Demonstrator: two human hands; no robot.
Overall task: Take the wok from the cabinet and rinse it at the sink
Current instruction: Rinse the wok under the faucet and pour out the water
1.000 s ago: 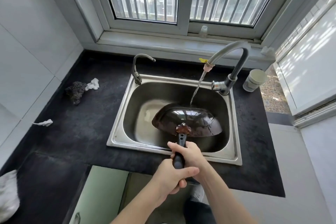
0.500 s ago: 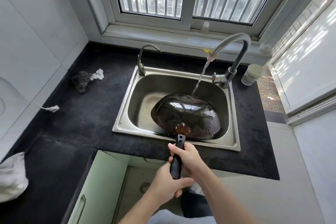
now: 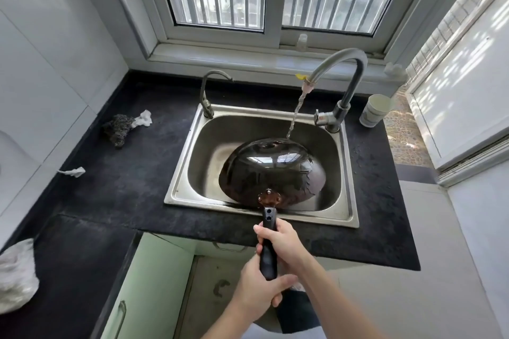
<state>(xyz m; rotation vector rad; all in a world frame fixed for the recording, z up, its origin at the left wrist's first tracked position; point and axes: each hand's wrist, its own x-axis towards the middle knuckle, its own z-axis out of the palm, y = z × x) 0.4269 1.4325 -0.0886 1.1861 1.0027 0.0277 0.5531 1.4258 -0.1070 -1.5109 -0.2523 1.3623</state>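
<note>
The wok (image 3: 272, 170) hangs over the sink (image 3: 181, 173), inside the basin and toward its near right part, turned so that its rounded outer underside faces up and toward the camera. That surface is dark, wet and glossy, and the barred window shows in it as bright patches. Its near rim reaches the sink's front edge; whether it rests on that edge cannot be told. A rusty brown riveted bracket (image 3: 269, 197) joins the bowl to a straight black handle (image 3: 268, 245) with two small holes near the bracket; the handle reaches out over the sink's front edge.

A thin stream of water (image 3: 296, 110) falls from the tall curved faucet (image 3: 344, 74) at the sink's back right corner and lands on the far top of the wok.

Both hands are clamped on the handle in front of the sink. The right hand (image 3: 281, 242) grips the upper part, fingers curled round it just below the two holes. The left hand (image 3: 259, 292) grips the butt end, fingers wrapped beneath and thumb lying across.

A smaller faucet (image 3: 206, 91) stands at the sink's back left corner. On the black bench (image 3: 124, 187), a dark scrubber (image 3: 117, 128) and a crumpled white scrap (image 3: 143, 118) lie left of the sink, and a pale cup (image 3: 376, 110) stands right of it, beside the tall faucet. Below the sink's front left, a pale green cabinet door (image 3: 148, 283) stands open.
</note>
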